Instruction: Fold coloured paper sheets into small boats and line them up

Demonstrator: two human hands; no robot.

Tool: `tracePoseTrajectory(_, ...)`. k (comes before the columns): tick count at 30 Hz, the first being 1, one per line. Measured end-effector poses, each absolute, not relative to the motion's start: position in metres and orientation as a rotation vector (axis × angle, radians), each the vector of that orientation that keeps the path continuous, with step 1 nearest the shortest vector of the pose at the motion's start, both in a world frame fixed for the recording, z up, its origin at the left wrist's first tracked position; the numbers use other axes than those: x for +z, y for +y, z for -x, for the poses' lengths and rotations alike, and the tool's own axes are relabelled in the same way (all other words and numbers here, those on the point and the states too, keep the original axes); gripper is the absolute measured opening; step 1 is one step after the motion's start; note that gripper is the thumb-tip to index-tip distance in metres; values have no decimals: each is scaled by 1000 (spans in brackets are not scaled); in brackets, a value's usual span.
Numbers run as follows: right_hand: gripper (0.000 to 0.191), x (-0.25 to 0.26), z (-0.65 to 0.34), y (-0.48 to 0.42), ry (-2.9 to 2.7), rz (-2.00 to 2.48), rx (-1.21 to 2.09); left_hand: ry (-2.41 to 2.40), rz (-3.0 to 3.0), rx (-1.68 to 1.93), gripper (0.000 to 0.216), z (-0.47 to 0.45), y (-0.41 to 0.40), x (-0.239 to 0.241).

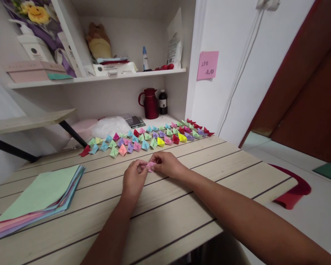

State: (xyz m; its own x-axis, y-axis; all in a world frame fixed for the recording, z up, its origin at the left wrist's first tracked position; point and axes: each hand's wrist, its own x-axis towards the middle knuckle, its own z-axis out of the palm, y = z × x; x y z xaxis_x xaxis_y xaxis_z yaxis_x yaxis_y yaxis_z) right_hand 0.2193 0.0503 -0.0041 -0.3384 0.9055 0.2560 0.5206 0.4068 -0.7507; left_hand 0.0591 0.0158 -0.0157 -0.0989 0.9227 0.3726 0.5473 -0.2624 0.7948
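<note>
A small piece of folded pink paper [150, 167] is pinched between both hands, low over the wooden table [182, 213]. My left hand [134, 176] is closed on its left side, thumb and fingertips together. On its right side, my right hand [167, 164] grips it with thumb and forefinger. The fingers cover part of the paper, so its full shape is hard to make out. Just beyond my hands stand rows of small folded paper boats [145, 145] in many colours.
A stack of coloured paper sheets [41, 195] lies on the left of the table. Behind the boats are a clear plastic bag [110, 127], a red jug [150, 105] and a dark bottle [163, 102]. A small raised shelf [30, 121] juts in at left.
</note>
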Motion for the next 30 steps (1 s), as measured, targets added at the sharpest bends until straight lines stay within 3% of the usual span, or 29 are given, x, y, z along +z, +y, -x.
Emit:
tracePoseTrajectory(8, 20, -4, -219, 51, -1988, 1173, 757, 1596, -1783, 1333, 12, -60, 16, -14)
tracePoseTrajectory(20, 5, -1, -220, 50, -1930, 1219, 783, 1595, -1746, 1406, 14, -60, 16, -11)
tracePoseTrajectory(30, 3, -1, -221, 50, -1941, 1154, 782, 1575, -1738, 1375, 10, -64, 13, -8)
